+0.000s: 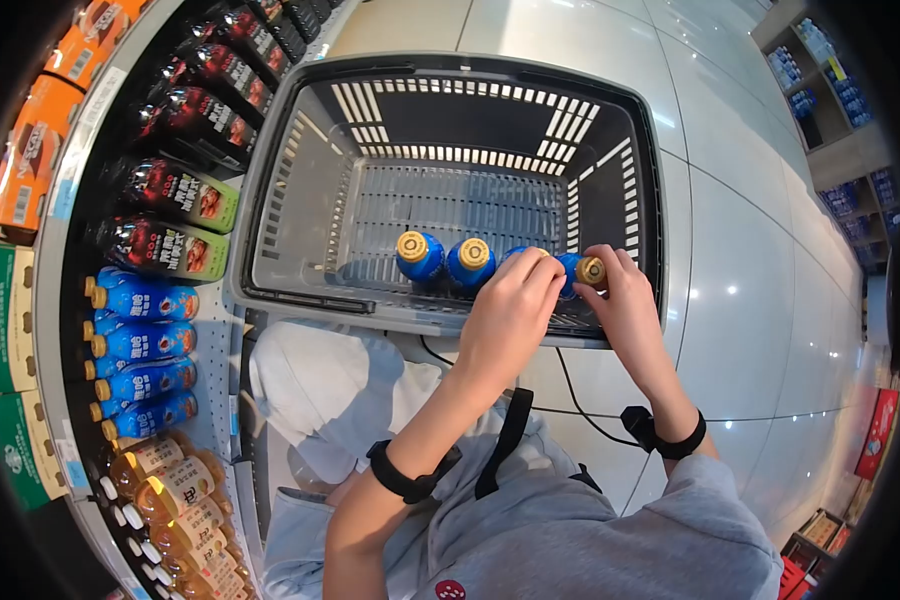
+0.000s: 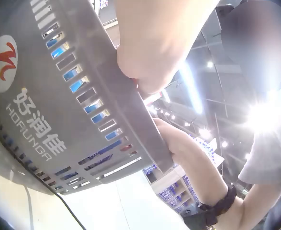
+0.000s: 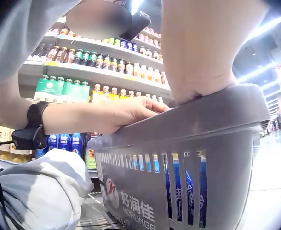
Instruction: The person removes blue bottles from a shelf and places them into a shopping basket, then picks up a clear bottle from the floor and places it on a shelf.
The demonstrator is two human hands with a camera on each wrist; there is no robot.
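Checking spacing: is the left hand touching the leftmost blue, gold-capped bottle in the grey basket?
Apart: head view shows space between left hand and leftmost bottle.

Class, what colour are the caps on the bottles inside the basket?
Gold caps; the head view shows them best.

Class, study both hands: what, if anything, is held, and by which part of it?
Right hand: the rightmost bottle in the basket, by its gold cap. Left hand: cannot tell; it partly hides the next bottle.

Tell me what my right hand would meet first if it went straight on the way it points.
Most likely the small blue bottle with a round gold cap, between the thumb and fingers of your right hand, though depth is hard to judge from overhead.
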